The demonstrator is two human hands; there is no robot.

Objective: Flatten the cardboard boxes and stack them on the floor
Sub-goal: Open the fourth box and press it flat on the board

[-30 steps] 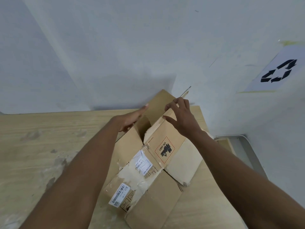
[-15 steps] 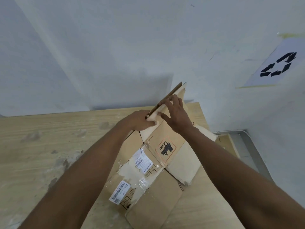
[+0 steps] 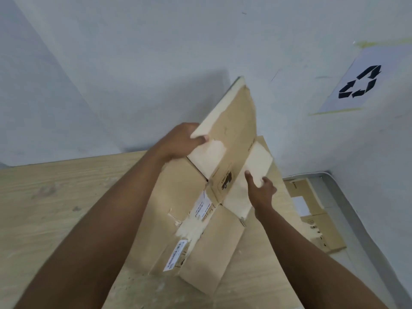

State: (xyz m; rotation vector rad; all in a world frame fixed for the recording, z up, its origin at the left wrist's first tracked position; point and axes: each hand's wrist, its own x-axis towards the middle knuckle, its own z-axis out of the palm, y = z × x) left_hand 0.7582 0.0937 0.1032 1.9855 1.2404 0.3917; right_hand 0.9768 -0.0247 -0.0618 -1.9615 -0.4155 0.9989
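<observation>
A pale wall (image 3: 138, 63) fills the upper part of the view and carries one white sheet with a black recycling sign (image 3: 356, 82) taped to it at the right. Below it runs one light wooden table (image 3: 51, 201), and at the right, lower down, a strip of grey floor (image 3: 365, 221).

One opened cardboard box (image 3: 205, 224) lies on the table near its right end, its panels spread out and its far part lifted off the surface, tilted up toward the wall. Nothing shows inside it. Two white labels sit on its torn face. On the floor beside the table lies a flattened cardboard pile (image 3: 312, 208); how many pieces it holds cannot be told.

Two bare hands hold the box. The left hand (image 3: 180, 143) grips the upper left edge of the raised panel, thumb pressed on the front, the other fingers hidden behind. The right hand (image 3: 260, 190) pinches the pale flap at the right, thumb over it.
</observation>
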